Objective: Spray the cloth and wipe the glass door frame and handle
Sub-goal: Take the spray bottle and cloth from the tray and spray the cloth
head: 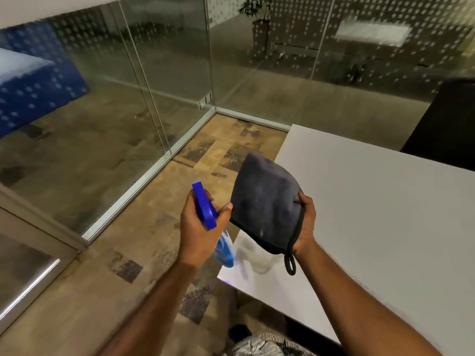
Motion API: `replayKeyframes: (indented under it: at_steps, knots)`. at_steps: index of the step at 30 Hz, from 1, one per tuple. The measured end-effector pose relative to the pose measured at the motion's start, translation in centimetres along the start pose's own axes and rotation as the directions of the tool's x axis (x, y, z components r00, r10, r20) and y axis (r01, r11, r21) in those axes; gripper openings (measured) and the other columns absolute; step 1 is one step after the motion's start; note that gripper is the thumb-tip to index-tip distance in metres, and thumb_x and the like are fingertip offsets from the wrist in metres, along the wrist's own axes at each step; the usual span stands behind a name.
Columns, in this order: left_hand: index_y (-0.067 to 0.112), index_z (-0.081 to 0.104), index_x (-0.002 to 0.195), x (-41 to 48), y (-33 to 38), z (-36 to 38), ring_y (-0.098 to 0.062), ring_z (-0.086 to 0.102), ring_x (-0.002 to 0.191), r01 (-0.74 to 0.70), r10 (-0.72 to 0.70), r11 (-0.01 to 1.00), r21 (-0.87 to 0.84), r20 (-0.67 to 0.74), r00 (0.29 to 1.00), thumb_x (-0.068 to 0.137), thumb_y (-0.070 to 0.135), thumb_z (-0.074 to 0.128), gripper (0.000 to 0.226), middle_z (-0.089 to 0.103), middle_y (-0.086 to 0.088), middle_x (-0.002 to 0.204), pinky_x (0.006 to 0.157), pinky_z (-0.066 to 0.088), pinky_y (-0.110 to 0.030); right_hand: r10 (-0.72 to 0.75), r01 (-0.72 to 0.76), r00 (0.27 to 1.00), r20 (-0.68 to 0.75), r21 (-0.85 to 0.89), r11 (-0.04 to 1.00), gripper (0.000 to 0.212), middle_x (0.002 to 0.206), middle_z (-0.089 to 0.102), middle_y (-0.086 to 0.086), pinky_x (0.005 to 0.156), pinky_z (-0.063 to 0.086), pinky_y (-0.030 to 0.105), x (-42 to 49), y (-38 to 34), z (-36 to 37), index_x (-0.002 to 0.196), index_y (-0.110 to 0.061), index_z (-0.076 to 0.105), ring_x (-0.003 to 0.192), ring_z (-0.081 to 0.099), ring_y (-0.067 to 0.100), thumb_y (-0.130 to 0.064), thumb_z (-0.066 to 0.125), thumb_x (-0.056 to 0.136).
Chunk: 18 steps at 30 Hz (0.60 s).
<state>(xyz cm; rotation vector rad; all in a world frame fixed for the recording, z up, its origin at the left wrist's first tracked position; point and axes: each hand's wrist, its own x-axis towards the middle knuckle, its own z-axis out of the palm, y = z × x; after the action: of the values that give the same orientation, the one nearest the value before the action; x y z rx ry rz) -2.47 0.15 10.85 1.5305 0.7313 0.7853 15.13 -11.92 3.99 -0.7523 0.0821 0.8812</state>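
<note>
At centre frame, the left hand (pixel 198 228) has its grip wrapped round a blue spray bottle (pixel 210 222) (nozzle facing the cloth). Just right, the right hand (pixel 304 224) pinches a dark cloth (pixel 267 204) above the white bench (pixel 372 201).

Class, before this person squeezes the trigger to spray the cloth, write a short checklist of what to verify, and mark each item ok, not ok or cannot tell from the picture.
1. Spray bottle gripped in the left hand: ok.
2. Cloth held up in the right hand, face spread towards the bottle: ok.
3. Nozzle aimed at the cloth: cannot tell, the blue head is blurred.
4. Finger on the trigger: cannot tell, hidden.
5. Liquid in the bottle: cannot tell.
6. Cloth clear of the white table: ok, it is held above the edge.
</note>
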Motion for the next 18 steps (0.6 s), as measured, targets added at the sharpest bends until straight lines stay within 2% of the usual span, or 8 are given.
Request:
replayKeyframes:
  at_steps: [3,4,6,9,11,14,16,18]
  knots:
    - [0.019,0.05,0.124,1.3,-0.1,2.5,-0.022,0.063,0.097,0.001,-0.003,1.0,0.031,0.073,0.997,0.079,0.008,0.082,0.055,0.06,-0.004,0.105,0.088,0.057,-0.032,-0.048,0.049,0.998,-0.027,0.036,0.998,0.037,0.096,0.077,0.005,0.075,0.06,0.037,0.0,-2.0,-1.5,0.094,-0.021,0.082,0.087,0.075,0.025,-0.05,0.063,0.08]
    - [0.013,0.047,0.132,1.7,-0.1,3.3,-0.024,0.062,0.101,-0.018,0.013,0.998,0.056,0.093,0.996,0.079,0.007,0.082,0.064,0.059,-0.006,0.109,0.091,0.056,-0.032,-0.064,0.065,0.997,-0.04,0.035,0.997,0.038,0.096,0.077,0.005,0.075,0.06,0.037,0.1,-2.5,-1.9,0.094,-0.021,0.081,0.087,0.075,0.024,-0.051,0.063,0.08]
    - [0.006,0.041,0.138,2.4,-0.5,4.9,-0.025,0.061,0.104,-0.06,0.049,0.995,0.08,0.131,0.99,0.079,0.002,0.082,0.072,0.057,-0.006,0.111,0.091,0.055,-0.028,-0.091,0.093,0.994,-0.067,0.029,0.995,0.038,0.097,0.077,0.005,0.075,0.06,0.037,0.3,-3.3,-2.5,0.094,-0.021,0.081,0.087,0.075,0.024,-0.051,0.065,0.078]
    - [-0.004,0.035,0.14,3.5,-1.4,7.1,-0.032,0.059,0.102,-0.084,0.07,0.993,0.083,0.163,0.984,0.079,-0.002,0.08,0.076,0.056,-0.024,0.114,0.089,0.054,-0.024,-0.098,0.102,0.99,-0.105,0.035,0.994,0.041,0.1,0.076,0.006,0.079,0.059,0.038,0.9,-4.1,-3.4,0.098,-0.021,0.08,0.09,0.073,0.026,-0.051,0.069,0.073]
    - [-0.005,0.035,0.136,3.9,-2.2,8.5,-0.023,0.058,0.098,-0.103,0.088,0.99,0.094,0.155,0.984,0.079,-0.001,0.081,0.074,0.055,-0.021,0.11,0.087,0.053,-0.018,-0.109,0.116,0.988,-0.113,0.054,0.992,0.04,0.099,0.077,0.006,0.08,0.059,0.038,1.4,-4.6,-3.9,0.098,-0.021,0.08,0.09,0.073,0.026,-0.052,0.067,0.076]
    - [0.009,0.035,0.136,4.6,-3.8,10.1,0.004,0.056,0.096,-0.123,0.105,0.985,0.122,0.145,0.984,0.078,0.002,0.083,0.075,0.05,0.006,0.107,0.083,0.048,-0.007,-0.126,0.133,0.984,-0.122,0.048,0.99,0.04,0.096,0.078,0.005,0.076,0.059,0.038,2.0,-5.3,-4.5,0.096,-0.02,0.081,0.086,0.075,0.024,-0.053,0.066,0.078]
    - [0.013,0.03,0.142,4.7,-5.0,10.9,-0.001,0.052,0.097,-0.072,0.04,0.985,0.159,0.194,0.98,0.082,0.013,0.082,0.079,0.049,0.001,0.117,0.093,0.045,-0.01,-0.144,0.15,0.98,-0.135,0.041,0.988,0.04,0.096,0.078,0.005,0.076,0.059,0.037,2.5,-5.6,-4.9,0.097,-0.021,0.081,0.086,0.075,0.023,-0.054,0.068,0.077]
    - [0.001,0.022,0.152,4.7,-6.1,11.4,-0.017,0.048,0.118,0.02,-0.072,0.972,0.232,0.217,0.974,0.086,0.026,0.077,0.089,0.044,-0.017,0.142,0.103,0.034,-0.021,-0.163,0.169,0.975,-0.151,0.028,0.985,0.044,0.097,0.078,0.004,0.073,0.059,0.037,2.8,-5.8,-5.2,0.097,-0.022,0.082,0.085,0.076,0.022,-0.055,0.073,0.07]
